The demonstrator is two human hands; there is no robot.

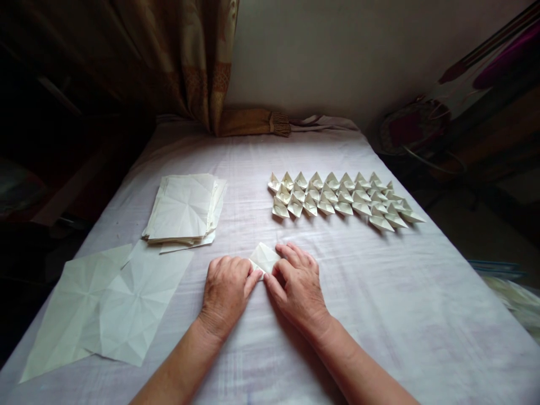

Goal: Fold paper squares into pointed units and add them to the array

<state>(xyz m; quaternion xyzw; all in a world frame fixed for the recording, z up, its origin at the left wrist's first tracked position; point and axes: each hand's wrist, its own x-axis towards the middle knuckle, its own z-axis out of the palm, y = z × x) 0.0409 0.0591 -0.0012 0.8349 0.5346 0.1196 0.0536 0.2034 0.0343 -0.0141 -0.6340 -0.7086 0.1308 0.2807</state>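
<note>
A small folded piece of white paper (264,256) lies on the cloth-covered surface between my two hands. My left hand (229,284) is closed at its left edge, thumb pressed on the lower corner. From the other side my right hand (298,281) grips the paper, its thumb at the same near corner and its fingers bent along the right edge. Both thumb tips almost meet there. The paper's side edges are partly hidden under my fingers.
Left of centre rests a stack of creased paper sheets (181,205). Nearer me lie two loose creased sheets (141,295), overlapping. Several folded paper boats (324,194) stand in rows at the right. A patterned curtain (219,73) hangs over the far edge.
</note>
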